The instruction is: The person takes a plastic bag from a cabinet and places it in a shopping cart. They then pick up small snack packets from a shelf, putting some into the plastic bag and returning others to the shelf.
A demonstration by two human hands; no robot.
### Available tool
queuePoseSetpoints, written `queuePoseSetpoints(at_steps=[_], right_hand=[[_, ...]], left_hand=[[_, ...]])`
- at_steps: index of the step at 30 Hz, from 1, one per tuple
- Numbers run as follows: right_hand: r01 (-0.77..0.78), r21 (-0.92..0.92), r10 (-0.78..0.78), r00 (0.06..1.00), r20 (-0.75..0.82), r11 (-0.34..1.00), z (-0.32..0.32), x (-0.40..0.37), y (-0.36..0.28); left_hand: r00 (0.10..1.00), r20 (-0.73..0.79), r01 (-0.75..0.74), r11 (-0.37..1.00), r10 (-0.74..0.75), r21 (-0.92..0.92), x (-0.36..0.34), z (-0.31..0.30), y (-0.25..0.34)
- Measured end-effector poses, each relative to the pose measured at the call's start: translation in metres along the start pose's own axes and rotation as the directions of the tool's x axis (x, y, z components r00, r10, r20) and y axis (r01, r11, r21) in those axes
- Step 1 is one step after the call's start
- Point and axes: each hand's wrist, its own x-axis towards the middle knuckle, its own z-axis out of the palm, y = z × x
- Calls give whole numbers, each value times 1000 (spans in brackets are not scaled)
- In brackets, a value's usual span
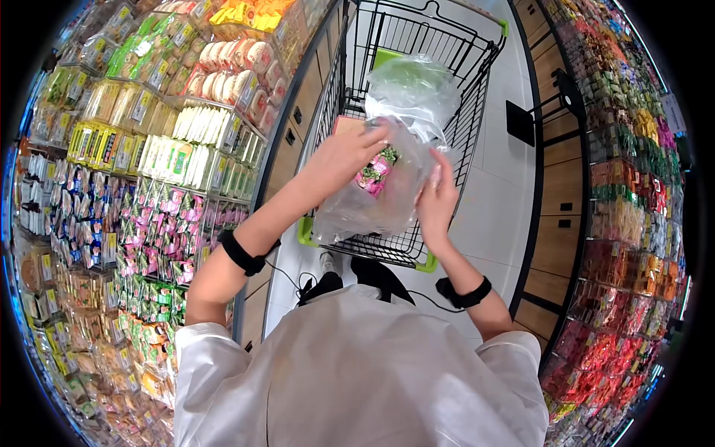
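Note:
A clear plastic bag hangs over the near end of the shopping cart, with pink-and-green wrapped packets visible inside it. My left hand grips the bag's upper left part, its fingers bent toward the middle. On the right side, my right hand pinches the bag's edge between thumb and fingers. Just beyond both hands, another clear plastic bag lies in the cart, with something green showing through it. A reddish-orange flat item is partly hidden behind my left hand.
Bins of wrapped snacks rise close on the left. More packed candy bins line the right, above wooden drawers. A black flat panel on an arm juts into the aisle beside the cart. White floor tiles lie between.

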Motion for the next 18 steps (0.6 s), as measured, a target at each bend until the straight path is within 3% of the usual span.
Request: queuePoseSetpoints(at_steps=[3,7,8,10,12,13,15,16,18], right_hand=[[-81,-78,88,992,86,994,-3,2,55],[-125,-61,131,986,103,990,-31,2,74],[-153,-198,179,977,119,968,-40,-1,64],[86,-348,-84,996,21,934,-45,-9,60],[244,-422,-287,957,-39,873,-48,-16,45],[338,-399,-349,936,49,852,-51,-19,38],[512,-332,-465,859,215,793,-57,-25,30],[628,-355,-527,776,347,692,-55,-25,31],[826,-334,-573,558,600,454,-47,-26,36]], left_hand=[[998,54,27,996,-22,-86,-23,47,-4],[974,204,138,970,-97,-199,-25,63,21],[962,231,199,952,-145,-233,-22,62,27],[909,334,358,879,-250,-316,-21,61,35],[915,278,378,866,-294,-328,-28,58,48],[915,248,389,859,-318,-333,-32,57,54],[936,193,327,929,-294,-174,-46,69,62],[947,167,293,952,-275,-92,-52,80,63],[957,133,273,954,-257,-121,-65,98,55]])
